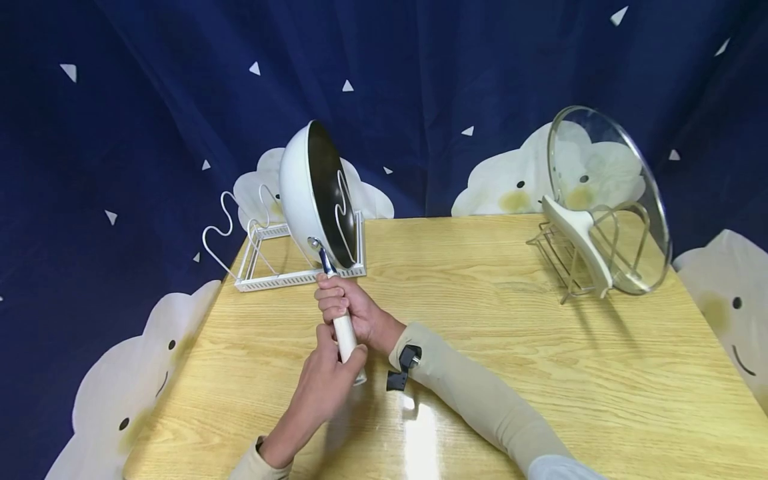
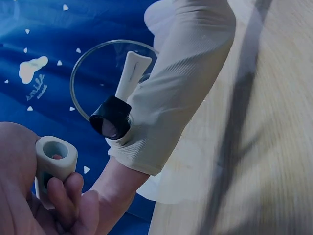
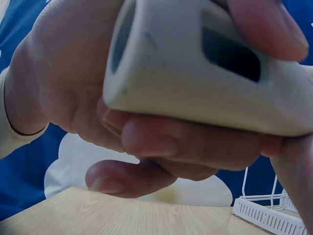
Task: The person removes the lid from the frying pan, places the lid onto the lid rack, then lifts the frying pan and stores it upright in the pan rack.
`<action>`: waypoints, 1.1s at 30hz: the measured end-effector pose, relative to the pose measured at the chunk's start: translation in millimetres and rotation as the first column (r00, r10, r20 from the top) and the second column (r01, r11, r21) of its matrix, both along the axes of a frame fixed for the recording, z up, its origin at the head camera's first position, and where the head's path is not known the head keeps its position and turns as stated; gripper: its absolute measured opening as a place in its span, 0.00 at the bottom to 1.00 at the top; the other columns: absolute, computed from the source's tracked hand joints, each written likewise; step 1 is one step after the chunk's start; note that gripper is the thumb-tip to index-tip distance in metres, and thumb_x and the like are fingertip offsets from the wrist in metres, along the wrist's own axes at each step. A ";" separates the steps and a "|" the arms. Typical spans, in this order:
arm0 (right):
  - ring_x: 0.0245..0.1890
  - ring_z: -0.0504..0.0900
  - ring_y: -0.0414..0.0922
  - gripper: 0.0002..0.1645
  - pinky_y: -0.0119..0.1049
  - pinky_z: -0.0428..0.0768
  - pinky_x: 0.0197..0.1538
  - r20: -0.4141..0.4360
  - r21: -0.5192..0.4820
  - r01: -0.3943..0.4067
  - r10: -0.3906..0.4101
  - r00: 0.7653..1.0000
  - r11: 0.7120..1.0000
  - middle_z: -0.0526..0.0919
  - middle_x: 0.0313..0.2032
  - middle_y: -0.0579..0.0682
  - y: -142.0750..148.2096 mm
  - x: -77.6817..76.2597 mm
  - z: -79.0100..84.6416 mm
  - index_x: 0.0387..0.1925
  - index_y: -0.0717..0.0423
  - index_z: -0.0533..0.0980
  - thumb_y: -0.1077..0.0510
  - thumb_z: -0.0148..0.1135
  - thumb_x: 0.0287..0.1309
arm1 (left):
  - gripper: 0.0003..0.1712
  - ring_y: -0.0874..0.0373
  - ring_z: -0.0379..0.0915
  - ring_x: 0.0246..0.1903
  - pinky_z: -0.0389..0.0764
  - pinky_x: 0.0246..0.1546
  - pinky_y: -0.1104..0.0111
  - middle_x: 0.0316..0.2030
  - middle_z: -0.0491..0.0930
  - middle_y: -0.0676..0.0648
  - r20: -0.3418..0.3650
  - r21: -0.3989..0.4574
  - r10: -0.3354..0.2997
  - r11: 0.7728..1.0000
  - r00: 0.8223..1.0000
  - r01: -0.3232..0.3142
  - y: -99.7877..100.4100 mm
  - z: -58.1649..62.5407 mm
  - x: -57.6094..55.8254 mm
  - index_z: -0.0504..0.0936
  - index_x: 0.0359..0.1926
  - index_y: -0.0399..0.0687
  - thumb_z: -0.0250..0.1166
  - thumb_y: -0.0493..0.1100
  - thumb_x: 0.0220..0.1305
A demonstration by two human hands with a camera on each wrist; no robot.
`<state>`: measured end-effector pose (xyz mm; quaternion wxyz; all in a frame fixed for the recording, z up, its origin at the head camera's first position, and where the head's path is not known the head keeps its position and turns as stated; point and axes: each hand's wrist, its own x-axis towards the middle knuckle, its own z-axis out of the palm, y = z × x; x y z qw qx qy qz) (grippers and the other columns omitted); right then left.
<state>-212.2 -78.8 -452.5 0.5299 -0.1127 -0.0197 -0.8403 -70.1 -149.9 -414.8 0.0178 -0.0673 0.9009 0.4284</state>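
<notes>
A white wok [image 1: 295, 180] with a dark inside is tipped on its side, its bowl overlapping the white wire rack [image 1: 300, 279] in the head view. Its pale handle [image 1: 345, 333] slants down toward me. My right hand [image 1: 354, 307] grips the handle close to the metal neck, fingers wrapped round it. Lower down, my left hand [image 1: 327, 377] holds the handle near its end, thumb along one side. In the left wrist view the hollow handle end [image 2: 63, 155] pokes out between palm and curled fingers. Up close, the right wrist view shows that handle [image 3: 181, 73] with fingers beneath it.
On the right of the wooden table [image 1: 456, 280], a glass lid [image 1: 651, 180] with a white grip [image 1: 579, 230] stands in a metal wire rack [image 1: 555, 260]. A dark blue curtain [image 1: 414, 80] with cloud shapes hangs behind. Wavy wire dividers [image 1: 219, 233] rise from the white rack's left side.
</notes>
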 end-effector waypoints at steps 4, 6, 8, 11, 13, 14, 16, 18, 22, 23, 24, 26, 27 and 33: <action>0.11 0.68 0.33 0.22 0.25 0.71 0.15 0.009 0.020 -0.001 0.001 1.000 1.000 0.70 0.16 0.42 -0.4 -1.0 2.4 0.32 0.51 0.68 0.59 0.27 0.79 | 0.26 0.56 0.71 0.23 0.72 0.23 0.63 0.27 0.77 0.48 0.013 0.004 0.002 1.000 1.000 -0.002 -1.5 1.9 -1.4 0.65 0.55 0.44 0.63 0.51 0.65; 0.11 0.68 0.33 0.22 0.25 0.71 0.15 0.008 0.034 0.003 -0.003 1.000 0.999 0.70 0.16 0.42 0.1 -0.9 3.5 0.32 0.51 0.68 0.58 0.28 0.80 | 0.26 0.57 0.72 0.23 0.72 0.24 0.63 0.27 0.77 0.48 0.017 0.005 -0.001 1.000 1.000 0.001 -1.9 2.6 -1.6 0.65 0.55 0.44 0.63 0.52 0.65; 0.11 0.69 0.33 0.22 0.25 0.71 0.15 0.007 0.054 0.008 -0.009 1.000 0.998 0.70 0.16 0.41 0.9 -0.7 4.8 0.32 0.51 0.69 0.57 0.30 0.81 | 0.26 0.57 0.72 0.24 0.73 0.24 0.63 0.28 0.78 0.48 0.020 0.012 -0.007 1.000 1.000 0.007 -2.4 3.4 -1.7 0.65 0.55 0.44 0.64 0.52 0.66; 0.12 0.70 0.33 0.21 0.24 0.72 0.16 0.016 0.104 0.004 -0.006 1.000 0.995 0.70 0.16 0.41 2.2 -0.5 6.9 0.28 0.51 0.67 0.55 0.36 0.82 | 0.26 0.57 0.73 0.22 0.73 0.22 0.63 0.27 0.79 0.49 0.035 0.041 -0.021 0.999 0.999 0.020 -3.9 4.9 -1.5 0.65 0.55 0.44 0.64 0.54 0.67; 0.12 0.71 0.33 0.21 0.24 0.72 0.17 0.022 0.142 0.002 -0.005 1.000 0.990 0.70 0.16 0.41 3.0 -0.2 8.3 0.27 0.51 0.65 0.53 0.40 0.81 | 0.27 0.57 0.73 0.21 0.73 0.21 0.64 0.26 0.79 0.49 0.049 0.070 -0.031 0.997 0.998 0.028 -5.1 5.8 -1.0 0.65 0.54 0.44 0.64 0.55 0.67; 0.13 0.72 0.33 0.21 0.24 0.73 0.17 0.023 0.163 0.001 -0.005 1.000 0.987 0.70 0.16 0.41 3.3 0.0 8.8 0.26 0.51 0.64 0.53 0.42 0.81 | 0.27 0.57 0.72 0.20 0.73 0.20 0.64 0.26 0.79 0.49 0.057 0.085 -0.034 0.996 0.998 0.029 -6.1 6.1 -0.8 0.65 0.54 0.44 0.65 0.55 0.67; 0.13 0.72 0.33 0.20 0.24 0.73 0.18 0.011 0.206 0.015 -0.017 1.000 0.979 0.69 0.16 0.41 3.6 0.3 9.6 0.26 0.51 0.64 0.52 0.44 0.81 | 0.27 0.57 0.72 0.19 0.72 0.19 0.64 0.24 0.79 0.49 0.068 0.106 -0.039 0.994 0.997 0.032 -7.8 6.2 -0.6 0.64 0.54 0.45 0.65 0.56 0.68; 0.14 0.71 0.33 0.18 0.24 0.74 0.19 -0.028 0.257 0.052 -0.047 0.999 0.965 0.68 0.17 0.41 3.7 0.5 9.9 0.28 0.51 0.65 0.53 0.45 0.80 | 0.28 0.56 0.73 0.18 0.73 0.18 0.65 0.23 0.78 0.49 0.077 0.130 -0.043 0.991 0.996 0.033 -9.1 5.9 -0.4 0.64 0.54 0.45 0.65 0.58 0.68; 0.18 0.71 0.33 0.13 0.24 0.75 0.24 -0.144 0.373 0.148 -0.100 0.984 0.916 0.68 0.21 0.41 5.4 0.2 8.4 0.34 0.50 0.68 0.53 0.48 0.79 | 0.29 0.52 0.76 0.18 0.76 0.19 0.64 0.23 0.79 0.48 0.094 0.183 -0.043 0.983 0.995 0.025 -10.7 3.8 -0.7 0.64 0.55 0.45 0.66 0.58 0.67; 0.19 0.71 0.34 0.11 0.25 0.75 0.26 -0.175 0.398 0.170 -0.108 0.979 0.902 0.69 0.22 0.41 6.0 0.1 7.7 0.36 0.50 0.69 0.53 0.48 0.79 | 0.30 0.51 0.77 0.18 0.77 0.19 0.64 0.24 0.80 0.48 0.097 0.194 -0.044 0.981 0.994 0.024 -11.0 3.2 -0.6 0.64 0.55 0.45 0.66 0.58 0.68; 0.19 0.72 0.35 0.10 0.26 0.76 0.27 -0.201 0.423 0.187 -0.109 0.973 0.887 0.70 0.23 0.42 7.1 0.3 7.1 0.38 0.50 0.70 0.52 0.49 0.78 | 0.30 0.50 0.77 0.19 0.77 0.20 0.63 0.24 0.80 0.48 0.099 0.204 -0.044 0.979 0.994 0.023 -11.4 2.7 -0.5 0.64 0.55 0.45 0.66 0.58 0.68; 0.22 0.75 0.36 0.09 0.30 0.77 0.31 -0.246 0.459 0.211 -0.105 0.964 0.863 0.73 0.27 0.43 9.7 0.7 6.5 0.41 0.48 0.72 0.50 0.49 0.78 | 0.30 0.48 0.79 0.20 0.79 0.21 0.62 0.25 0.81 0.47 0.100 0.223 -0.046 0.975 0.994 0.022 -12.2 1.8 -0.6 0.64 0.55 0.45 0.65 0.59 0.68; 0.23 0.76 0.37 0.09 0.32 0.77 0.32 -0.263 0.470 0.216 -0.098 0.960 0.856 0.75 0.29 0.44 11.2 0.8 6.1 0.43 0.47 0.73 0.49 0.49 0.77 | 0.30 0.48 0.79 0.21 0.80 0.22 0.62 0.26 0.82 0.47 0.099 0.228 -0.048 0.973 0.994 0.024 -12.6 1.4 -0.7 0.64 0.56 0.45 0.65 0.59 0.69; 0.28 0.80 0.40 0.10 0.39 0.81 0.40 -0.296 0.456 0.170 -0.031 0.955 0.873 0.83 0.40 0.47 19.7 0.5 5.8 0.49 0.44 0.70 0.46 0.46 0.77 | 0.26 0.52 0.77 0.22 0.83 0.26 0.59 0.29 0.83 0.46 0.077 0.252 -0.053 0.967 0.996 0.032 -15.4 -1.9 -3.2 0.65 0.57 0.44 0.56 0.59 0.76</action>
